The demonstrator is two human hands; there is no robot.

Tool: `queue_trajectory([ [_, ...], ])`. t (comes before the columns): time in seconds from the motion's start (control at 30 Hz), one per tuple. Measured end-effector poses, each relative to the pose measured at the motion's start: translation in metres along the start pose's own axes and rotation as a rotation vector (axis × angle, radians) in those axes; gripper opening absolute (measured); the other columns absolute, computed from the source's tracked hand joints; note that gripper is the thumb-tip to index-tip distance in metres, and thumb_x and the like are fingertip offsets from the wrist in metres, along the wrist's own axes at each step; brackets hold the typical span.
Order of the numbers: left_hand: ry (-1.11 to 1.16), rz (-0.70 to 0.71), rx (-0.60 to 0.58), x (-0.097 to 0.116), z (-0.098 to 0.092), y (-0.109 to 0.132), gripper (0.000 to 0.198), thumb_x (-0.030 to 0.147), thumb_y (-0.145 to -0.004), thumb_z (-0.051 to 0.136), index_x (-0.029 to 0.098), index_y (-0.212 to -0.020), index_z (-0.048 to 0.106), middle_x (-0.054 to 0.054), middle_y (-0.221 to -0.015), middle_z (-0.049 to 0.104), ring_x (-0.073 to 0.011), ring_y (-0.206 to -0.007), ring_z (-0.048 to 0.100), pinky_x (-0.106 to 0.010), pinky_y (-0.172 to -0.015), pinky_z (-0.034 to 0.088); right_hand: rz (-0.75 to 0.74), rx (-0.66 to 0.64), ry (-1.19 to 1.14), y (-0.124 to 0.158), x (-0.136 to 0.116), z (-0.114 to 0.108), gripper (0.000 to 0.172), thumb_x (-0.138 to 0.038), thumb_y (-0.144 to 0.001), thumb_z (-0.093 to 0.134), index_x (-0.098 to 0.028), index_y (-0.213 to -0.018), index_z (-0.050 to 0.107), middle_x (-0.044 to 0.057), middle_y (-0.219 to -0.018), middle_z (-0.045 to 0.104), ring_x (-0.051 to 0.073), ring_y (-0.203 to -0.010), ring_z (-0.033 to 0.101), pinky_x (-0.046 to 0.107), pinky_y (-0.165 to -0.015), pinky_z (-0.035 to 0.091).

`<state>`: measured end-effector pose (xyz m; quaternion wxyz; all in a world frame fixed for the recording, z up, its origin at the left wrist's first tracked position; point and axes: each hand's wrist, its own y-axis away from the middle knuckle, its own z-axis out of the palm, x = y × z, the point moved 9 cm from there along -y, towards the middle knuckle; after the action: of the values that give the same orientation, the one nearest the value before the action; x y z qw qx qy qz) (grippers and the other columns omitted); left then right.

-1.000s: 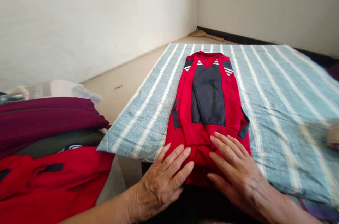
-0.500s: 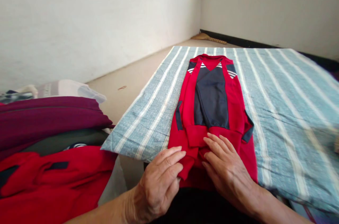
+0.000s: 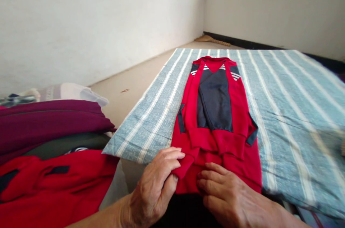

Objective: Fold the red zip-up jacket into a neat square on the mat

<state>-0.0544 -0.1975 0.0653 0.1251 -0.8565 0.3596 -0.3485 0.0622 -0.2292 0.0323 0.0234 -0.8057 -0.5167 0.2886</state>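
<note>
1. Head view, with striped cloth [image 3: 293,120] spread flat: far edge straight, near left corner jutting sideways, broad stretch of stripes right of the garment, narrower strip left.
2. Between left cloth edge and white wall [image 3: 102,23], a band of pale floor [image 3: 134,80].
3. Near that jutting corner, a heap of clothes [image 3: 59,149]: purple on top, dark green under, red in front.
4. Lengthwise on the cloth, red garment [image 3: 217,113]: collar close to the far edge, lower end down at the near edge, folds rumpled there.
5. Right hand [image 3: 229,192] with fingers curled on the lower end; cannot tell whether gripping. Left hand [image 3: 155,185] narrow, red fold held between fingers and thumb.
6. Down the garment's middle, smooth dark panel [image 3: 215,95], red band below.
7. On both sides, dark tabs [image 3: 181,118].
8. At the shoulders, white stripes [image 3: 235,76].
</note>
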Motion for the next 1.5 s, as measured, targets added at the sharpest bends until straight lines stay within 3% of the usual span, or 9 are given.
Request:
queue_trajectory([
  [0.23,-0.100,0.147,-0.113,0.009,0.022,0.014,0.033,0.001,-0.080,0.042,0.012,-0.109,0.051,-0.016,-0.118,0.062,-0.0269,-0.123,0.051,-0.043,-0.101,0.047,-0.121,0.019,0.105,-0.001,-0.007,0.018,0.023,-0.022,-0.098,0.041,-0.017,-0.082,0.057,0.003,-0.099,0.065,0.016,-0.094,0.059,0.039,-0.100,0.041],
  [0.37,-0.126,0.266,-0.079,0.015,0.026,0.018,0.031,0.005,-0.077,0.046,0.011,-0.107,0.053,-0.017,-0.111,0.065,-0.0275,-0.119,0.054,-0.041,-0.100,0.049,-0.158,0.018,0.138,-0.008,-0.011,0.028,0.024,-0.022,-0.096,0.044,-0.017,-0.075,0.055,0.000,-0.080,0.062,0.015,-0.077,0.058,0.032,-0.079,0.050],
  [0.5,-0.159,0.273,-0.095,0.012,0.029,0.021,0.023,0.020,-0.085,0.050,0.013,-0.105,0.055,-0.017,-0.111,0.066,-0.0292,-0.117,0.056,-0.043,-0.098,0.050,-0.174,0.004,0.129,-0.009,-0.011,0.031,0.023,-0.023,-0.095,0.047,-0.018,-0.073,0.054,-0.001,-0.073,0.059,0.014,-0.067,0.054,0.028,-0.064,0.048],
  [0.63,-0.153,0.260,-0.188,0.008,0.032,0.024,0.023,0.033,-0.089,0.050,0.015,-0.101,0.060,-0.016,-0.115,0.065,-0.0293,-0.116,0.056,-0.043,-0.101,0.047,-0.145,0.038,0.108,-0.001,-0.006,0.014,0.020,-0.021,-0.096,0.046,-0.018,-0.078,0.056,0.002,-0.084,0.064,0.014,-0.080,0.060,0.028,-0.078,0.049],
  [0.83,-0.108,0.271,-0.168,0.011,0.026,0.008,0.016,0.019,-0.088,0.049,0.013,-0.095,0.062,-0.015,-0.110,0.067,-0.0274,-0.115,0.056,-0.041,-0.100,0.049,-0.028,0.171,0.229,0.023,0.006,-0.024,0.015,-0.017,-0.095,0.045,-0.015,-0.093,0.061,0.009,-0.105,0.068,0.021,-0.105,0.061,0.038,-0.097,0.046],
  [0.97,-0.087,0.310,-0.143,0.018,0.026,-0.012,0.016,0.009,-0.082,0.051,0.011,-0.094,0.061,-0.014,-0.105,0.067,-0.0259,-0.112,0.058,-0.039,-0.099,0.049,0.014,0.198,0.300,0.038,0.012,-0.021,0.019,-0.015,-0.095,0.043,-0.015,-0.099,0.062,0.010,-0.111,0.067,0.023,-0.114,0.057,0.045,-0.102,0.043],
  [1.13,-0.150,0.381,-0.233,0.028,0.045,-0.030,0.019,0.009,-0.084,0.051,0.008,-0.099,0.062,-0.014,-0.109,0.066,-0.0270,-0.113,0.056,-0.039,-0.099,0.048,0.061,0.184,0.364,0.041,0.016,-0.011,0.022,-0.016,-0.095,0.041,-0.017,-0.100,0.062,0.010,-0.120,0.063,0.025,-0.122,0.051,0.048,-0.104,0.042],
  [1.33,-0.206,0.385,-0.426,0.033,0.080,-0.031,0.032,0.013,-0.089,0.042,0.005,-0.114,0.059,-0.017,-0.123,0.060,-0.0290,-0.120,0.051,-0.043,-0.103,0.044,0.120,0.124,0.330,0.046,0.021,-0.007,0.014,-0.013,-0.092,0.046,-0.018,-0.092,0.060,0.009,-0.125,0.060,0.024,-0.126,0.047,0.046,-0.108,0.039],
  [1.5,-0.198,0.389,-0.477,0.031,0.093,-0.028,0.035,0.019,-0.091,0.041,0.006,-0.120,0.057,-0.018,-0.127,0.057,-0.0298,-0.123,0.048,-0.045,-0.103,0.042,0.131,0.092,0.280,0.047,0.023,-0.012,0.016,-0.009,-0.090,0.046,-0.017,-0.082,0.059,0.009,-0.120,0.062,0.023,-0.125,0.048,0.044,-0.109,0.038],
])
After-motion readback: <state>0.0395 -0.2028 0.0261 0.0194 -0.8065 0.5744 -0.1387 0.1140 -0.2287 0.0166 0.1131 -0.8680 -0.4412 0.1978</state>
